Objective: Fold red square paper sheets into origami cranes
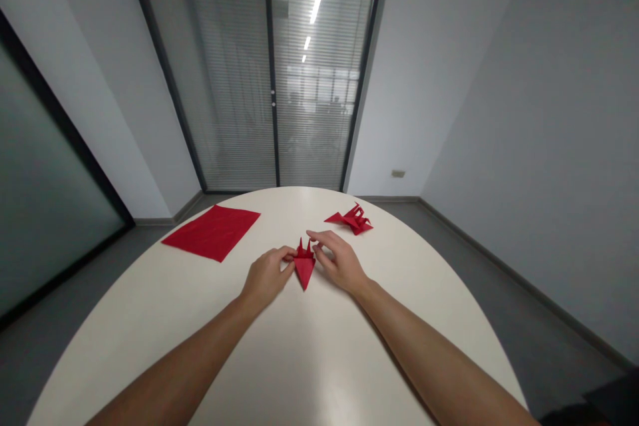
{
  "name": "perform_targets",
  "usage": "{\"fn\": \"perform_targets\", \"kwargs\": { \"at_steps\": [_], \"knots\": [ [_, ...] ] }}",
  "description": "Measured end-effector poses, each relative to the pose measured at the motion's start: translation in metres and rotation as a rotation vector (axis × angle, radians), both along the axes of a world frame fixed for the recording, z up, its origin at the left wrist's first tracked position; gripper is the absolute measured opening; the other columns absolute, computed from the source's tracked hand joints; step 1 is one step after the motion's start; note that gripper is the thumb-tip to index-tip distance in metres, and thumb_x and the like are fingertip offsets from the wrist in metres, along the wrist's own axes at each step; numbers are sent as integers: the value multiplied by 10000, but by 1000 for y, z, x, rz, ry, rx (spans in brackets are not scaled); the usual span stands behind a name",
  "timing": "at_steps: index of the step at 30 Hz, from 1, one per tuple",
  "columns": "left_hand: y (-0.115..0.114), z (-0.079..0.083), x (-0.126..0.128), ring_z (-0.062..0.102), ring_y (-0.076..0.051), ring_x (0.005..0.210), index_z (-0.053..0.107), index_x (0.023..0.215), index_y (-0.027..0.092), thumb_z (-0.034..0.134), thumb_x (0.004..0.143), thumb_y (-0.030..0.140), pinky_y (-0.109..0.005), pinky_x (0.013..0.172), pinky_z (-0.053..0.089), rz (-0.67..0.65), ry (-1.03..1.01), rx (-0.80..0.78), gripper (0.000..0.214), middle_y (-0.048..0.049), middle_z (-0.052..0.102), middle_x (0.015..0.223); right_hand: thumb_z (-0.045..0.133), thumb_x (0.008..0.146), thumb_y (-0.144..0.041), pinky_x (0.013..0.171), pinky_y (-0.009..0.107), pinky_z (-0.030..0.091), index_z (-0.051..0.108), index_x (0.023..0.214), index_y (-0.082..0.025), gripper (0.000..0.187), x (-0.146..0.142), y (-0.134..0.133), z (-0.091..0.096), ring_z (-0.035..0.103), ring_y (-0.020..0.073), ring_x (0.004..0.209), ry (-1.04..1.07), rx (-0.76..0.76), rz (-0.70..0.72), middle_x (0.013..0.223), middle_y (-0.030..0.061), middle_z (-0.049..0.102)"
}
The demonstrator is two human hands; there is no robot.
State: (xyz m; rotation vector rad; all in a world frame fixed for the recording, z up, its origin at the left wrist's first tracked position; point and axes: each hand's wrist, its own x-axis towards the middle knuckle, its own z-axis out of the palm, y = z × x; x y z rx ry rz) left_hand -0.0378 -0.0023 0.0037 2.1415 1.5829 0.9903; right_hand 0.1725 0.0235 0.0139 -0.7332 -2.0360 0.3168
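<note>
A small folded red paper piece (304,265), pointed toward me, lies on the white round table (279,359). My left hand (267,275) pinches its left upper edge with closed fingers. My right hand (337,259) pinches its right upper edge, index finger stretched over the top. Both forearms reach in from the bottom of the view.
A finished red paper crane (351,219) sits on the table beyond my right hand. A flat stack of red paper sheets (212,231) lies at the far left of the table. Glass doors with blinds (269,66) stand behind the table, grey walls on both sides.
</note>
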Motion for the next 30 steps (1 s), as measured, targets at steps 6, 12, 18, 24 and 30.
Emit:
{"fn": "perform_targets", "kwargs": {
  "at_steps": [6, 12, 18, 24, 30],
  "knots": [
    [0, 1, 0, 692, -197, 910, 702, 1030, 257, 609, 869, 193, -295, 797, 484, 12, 14, -11, 196, -1, 751, 956, 523, 983, -192, 875, 375, 511, 625, 1254, -252, 295, 0, 0, -1, 650, 211, 952, -45, 6, -79, 1049, 65, 704],
    [-1, 2, 0, 688, -193, 911, 699, 1026, 255, 605, 871, 190, -288, 795, 485, 11, 11, -16, 192, -6, 749, 964, 547, 968, -189, 824, 358, 505, 680, 1039, -228, 156, 2, 4, -3, 654, 210, 903, -49, 8, -114, 961, 55, 720],
    [-1, 3, 1, 690, -192, 912, 700, 1023, 254, 609, 876, 192, -288, 795, 486, 28, 17, -18, 184, -8, 753, 975, 588, 945, -198, 836, 359, 501, 678, 993, -224, 105, 2, 2, -2, 653, 211, 907, -44, 9, -100, 956, 54, 722],
    [-3, 2, 1, 683, -199, 913, 701, 1037, 250, 593, 885, 201, -306, 816, 502, -5, 46, 57, 193, -15, 746, 977, 650, 913, -247, 809, 358, 505, 650, 950, -219, 46, 1, 1, -2, 639, 210, 874, -13, -32, -99, 929, 51, 703],
    [-3, 2, 1, 677, -196, 943, 697, 1039, 245, 573, 908, 200, -310, 870, 506, -4, 9, 121, 186, -16, 744, 1024, 613, 915, -220, 813, 347, 502, 623, 921, -217, 13, 0, 2, -4, 636, 202, 873, 52, -76, -70, 922, 45, 694]
  ]
}}
